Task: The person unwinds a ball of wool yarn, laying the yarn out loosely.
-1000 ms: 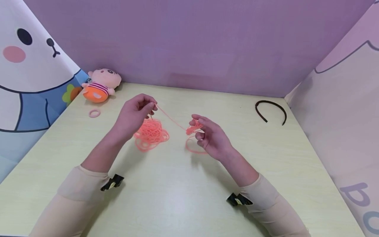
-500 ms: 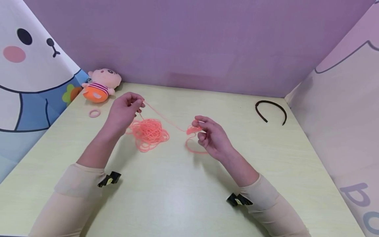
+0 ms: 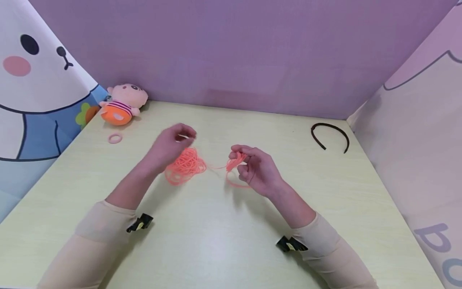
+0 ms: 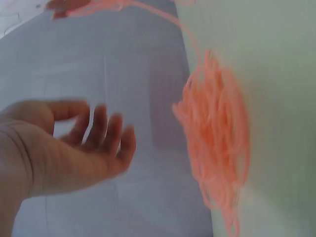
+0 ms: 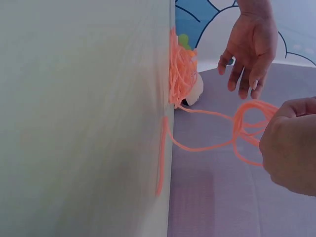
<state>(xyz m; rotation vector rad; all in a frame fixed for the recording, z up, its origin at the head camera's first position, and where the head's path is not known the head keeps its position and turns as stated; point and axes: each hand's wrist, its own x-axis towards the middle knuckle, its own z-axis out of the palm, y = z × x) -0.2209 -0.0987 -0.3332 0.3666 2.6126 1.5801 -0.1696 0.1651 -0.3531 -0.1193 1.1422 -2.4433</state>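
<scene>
A loose heap of coral-pink string [image 3: 187, 163] lies on the table. Just above its far side hovers my left hand [image 3: 173, 142], fingers loosely bent with nothing between them; the left wrist view shows this hand [image 4: 74, 143] apart from the heap [image 4: 215, 133]. My right hand [image 3: 261, 170] holds a small looped bundle of the same string [image 3: 235, 161] at its fingers, also seen as coils [image 5: 249, 121] in the right wrist view. A slack strand joins bundle and heap. The string's other end trails down to the table below the right hand.
A pink plush toy [image 3: 122, 104] sits at the back left, a pink ring [image 3: 115, 138] in front of it. At the back right lies a dark headband [image 3: 333, 127]. A purple partition [image 3: 245, 56] and printed side panels enclose the table.
My left hand first drew the strand leftward, then let go and came back right over the heap. The strand now hangs slack. The right hand barely shifted, still holding its bundle.
</scene>
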